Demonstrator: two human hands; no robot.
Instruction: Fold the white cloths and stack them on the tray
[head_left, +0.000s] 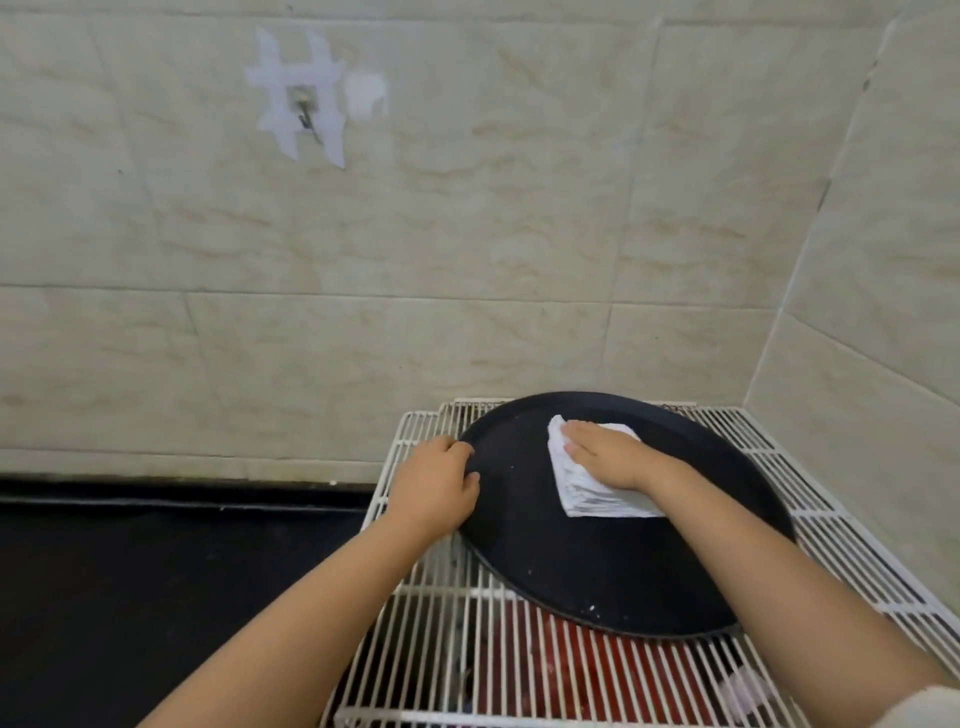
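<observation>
Right hand (605, 454) presses flat, fingers straight, on the folded white cloths (597, 488); left hand (436, 486) grips the black tray (597, 582) rim. Best pressed evenly, edges squared.

Domestic kitchen or utility corner, by the look of it. Glazed cream tiles with marbled veining cover the wall (467, 234) beyond both hands and turn a corner past the right hand (605, 453); high above the left hand (434, 486) a small metal hook (304, 111) is stuck on with crossed strips of white tape, a home-style fix. Under the hands a white wire rack (810, 462) carries a round black tray (597, 566) with something red showing through the bars nearer the person, and left of the left hand runs a dark counter surface (130, 571) meeting the tiles.
</observation>
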